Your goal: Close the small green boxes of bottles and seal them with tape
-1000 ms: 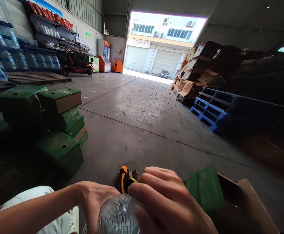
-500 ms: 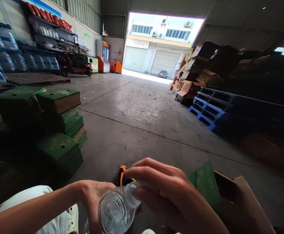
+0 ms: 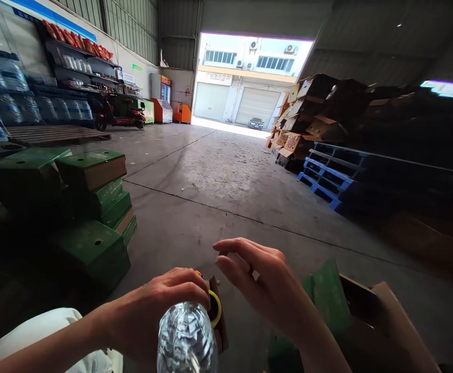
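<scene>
A clear plastic bottle [image 3: 187,339] fills the bottom centre, close to the camera. My left hand [image 3: 160,300] curls over its far side with bent fingers and grips it; the bottle's lower part is cut off by the picture edge. To the right, apart from the bottle, my right hand [image 3: 257,280] is raised with nothing in it, thumb and curved forefinger apart. Just beyond the left fingertips a yellow ring like a tape roll [image 3: 219,310] shows, partly hidden by hand and bottle, with a bit of orange above it.
Green boxes [image 3: 94,248] are stacked at left. An open carton [image 3: 397,321] with a green flap [image 3: 331,298] stands at lower right. Farther off are blue pallets [image 3: 323,178], piled cartons [image 3: 292,140], water packs [image 3: 55,109] and a red scooter [image 3: 121,114].
My right hand has come away from the bottle's neck, moving right. My left hand has shifted up and right over the bottle, which has tipped so its neck is out of sight.
</scene>
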